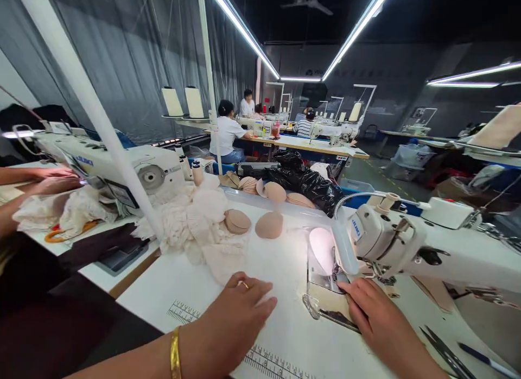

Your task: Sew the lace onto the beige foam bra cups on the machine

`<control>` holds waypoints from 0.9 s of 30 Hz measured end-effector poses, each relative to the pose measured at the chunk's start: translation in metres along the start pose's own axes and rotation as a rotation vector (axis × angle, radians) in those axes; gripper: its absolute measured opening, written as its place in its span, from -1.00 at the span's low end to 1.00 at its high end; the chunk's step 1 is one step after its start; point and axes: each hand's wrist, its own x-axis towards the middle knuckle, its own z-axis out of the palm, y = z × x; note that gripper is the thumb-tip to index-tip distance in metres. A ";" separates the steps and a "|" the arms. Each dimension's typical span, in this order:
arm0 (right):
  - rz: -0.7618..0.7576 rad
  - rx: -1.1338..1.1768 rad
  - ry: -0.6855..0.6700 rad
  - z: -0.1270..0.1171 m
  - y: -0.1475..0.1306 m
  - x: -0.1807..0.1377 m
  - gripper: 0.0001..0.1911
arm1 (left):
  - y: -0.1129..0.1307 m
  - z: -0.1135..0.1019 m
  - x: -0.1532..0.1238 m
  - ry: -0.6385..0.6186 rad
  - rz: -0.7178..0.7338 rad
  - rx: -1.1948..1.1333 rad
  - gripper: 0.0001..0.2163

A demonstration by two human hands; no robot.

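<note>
Left hand (228, 324) loose, empty; right hand (372, 314), grip unclear, should keep fingertips (343, 286) clear of the sewing head (368, 232) beside the pale cup (321, 250)

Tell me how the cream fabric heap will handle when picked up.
The cream fabric heap will probably be floppy, since it slumps in loose folds. It looks light for its bulk, seeming thin where it spreads toward the left hand. Lifting one piece may drag others, as layers overlap.
</note>
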 end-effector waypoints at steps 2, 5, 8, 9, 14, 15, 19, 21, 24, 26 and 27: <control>-0.028 0.023 0.008 0.000 -0.001 0.002 -0.71 | -0.020 -0.009 -0.021 0.107 -0.165 0.060 -0.58; -0.067 0.076 -0.004 -0.009 -0.015 0.011 -0.75 | -0.034 -0.011 -0.036 0.057 -0.307 0.053 -0.67; -0.065 0.132 -0.101 -0.023 -0.045 0.021 -0.75 | -0.020 -0.004 -0.033 -0.068 -0.285 -0.110 -0.68; -0.060 0.157 -0.139 -0.028 -0.058 0.024 -0.74 | -0.010 -0.001 -0.030 -0.074 -0.239 -0.179 -0.68; -0.008 0.296 -0.270 -0.032 -0.116 0.035 -0.53 | 0.028 0.001 -0.012 0.011 0.014 -0.440 -0.78; 0.020 0.290 -0.288 -0.029 -0.122 0.036 -0.48 | 0.029 -0.001 -0.010 0.024 0.026 -0.482 -0.81; 0.267 0.342 -0.233 -0.015 -0.121 0.037 -0.80 | 0.018 -0.004 -0.009 0.014 -0.054 -0.551 -0.72; 0.437 0.469 -0.191 -0.015 -0.114 0.037 -0.84 | 0.010 -0.006 -0.008 -0.050 -0.122 -0.519 -0.65; 0.654 0.720 -0.199 -0.019 -0.109 0.036 -0.90 | -0.001 -0.010 0.005 -0.178 -0.308 -0.469 -0.62; 0.736 0.873 -0.197 -0.022 -0.110 0.037 -0.92 | -0.007 -0.011 0.024 -0.185 -0.462 -0.448 -0.67; 0.757 0.931 -0.186 -0.022 -0.111 0.037 -0.90 | -0.010 -0.009 0.035 -0.163 -0.518 -0.452 -0.66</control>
